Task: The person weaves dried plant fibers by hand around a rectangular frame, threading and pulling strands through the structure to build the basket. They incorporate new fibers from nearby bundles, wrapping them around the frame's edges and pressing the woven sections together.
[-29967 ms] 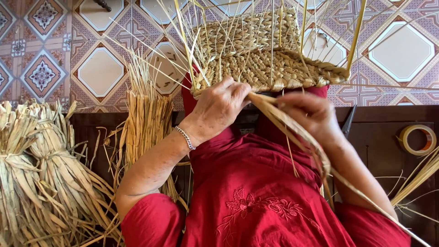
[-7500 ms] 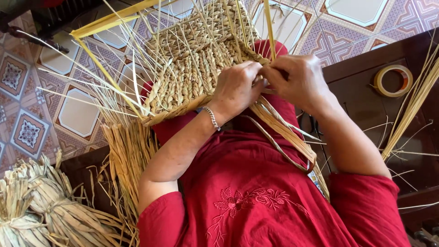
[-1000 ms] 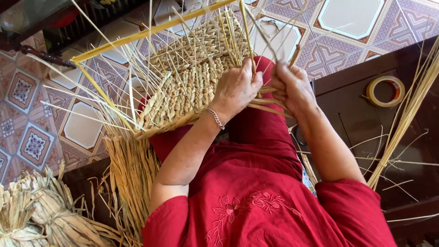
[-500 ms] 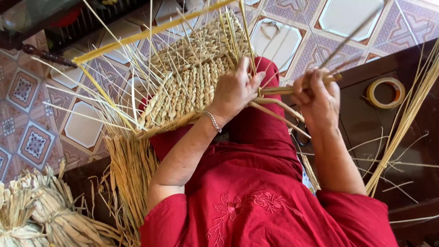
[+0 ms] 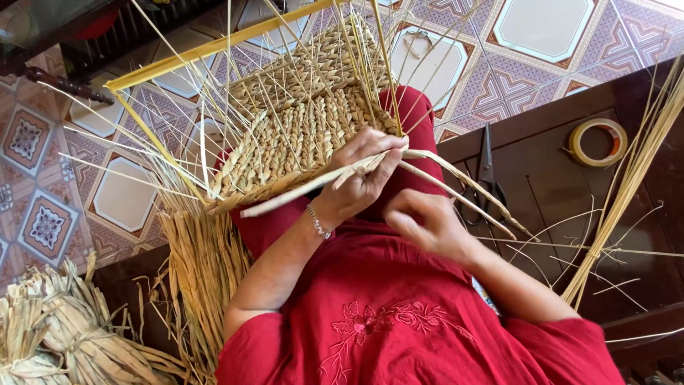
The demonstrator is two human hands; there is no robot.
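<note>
On the far left: tied straw bundles (image 5: 50, 335) lie by the tiled floor (image 5: 50, 214).
Centre: the woven mat (image 5: 299, 135) rests on the red-clad lap.
Left hand (image 5: 360, 178): closed on a flat straw strand (image 5: 320, 184) at the mat's near edge.
Right hand (image 5: 424, 224): loosely curled just beside it; whether it holds anything cannot be told.
Right: scissors (image 5: 486, 171) and a tape roll (image 5: 597, 141) on the dark bench (image 5: 541, 185).

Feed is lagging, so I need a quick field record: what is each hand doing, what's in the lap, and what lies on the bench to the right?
left hand: grips a flat straw strand at the edge of the woven straw panel
right hand: open, on the red garment, holding nothing
lap: the panel, loose stalks sticking out
bench: scissors, tape roll, long stalk bundle
floor, left: tied straw bundles
</note>
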